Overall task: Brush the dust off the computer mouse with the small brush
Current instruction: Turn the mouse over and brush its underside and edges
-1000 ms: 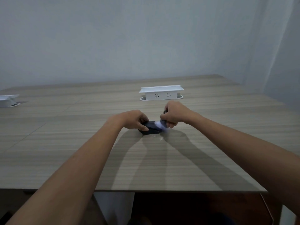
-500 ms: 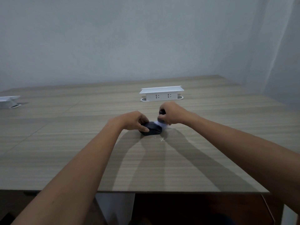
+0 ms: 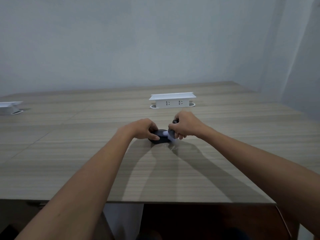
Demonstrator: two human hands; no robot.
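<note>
**Op:** Grip first. My right hand [image 3: 186, 124] is fisted around the small brush [image 3: 168, 134]; its dark handle end pokes out above the knuckles, and the pale bristles come out below, blurred, lying on the right shoulder of the computer mouse [image 3: 160, 138]. My left hand [image 3: 143, 129] clamps the mouse from its left side, thumb along the near edge, fingers over the top.

**Obs:** Where does the mouse sit?

**Op:** Flat on the table [image 3: 69, 153], just above the middle of the frame, between both hands. I cannot tell how much dust remains on the shell; it is too dark and too small here.

**Obs:** Risks from this position?

**Op:** Three, as I judge it. One: my left fingers cover much of the top, so the bristles skip that area unless I shift the hold. Two: a hard stroke toward the right could push the mouse out from under a one-sided pinch and send it skating. Three: pale specks [image 3: 173, 147] lie on the wood just right of the mouse, so a return stroke could drag them back onto it.

**Obs:** Anything further out?

**Op:** A white socket box [image 3: 172, 101] stands well beyond the hands, upper centre; a second socket box [image 3: 10, 107] sits at the far left edge. Neither is in the sweep path.
</note>
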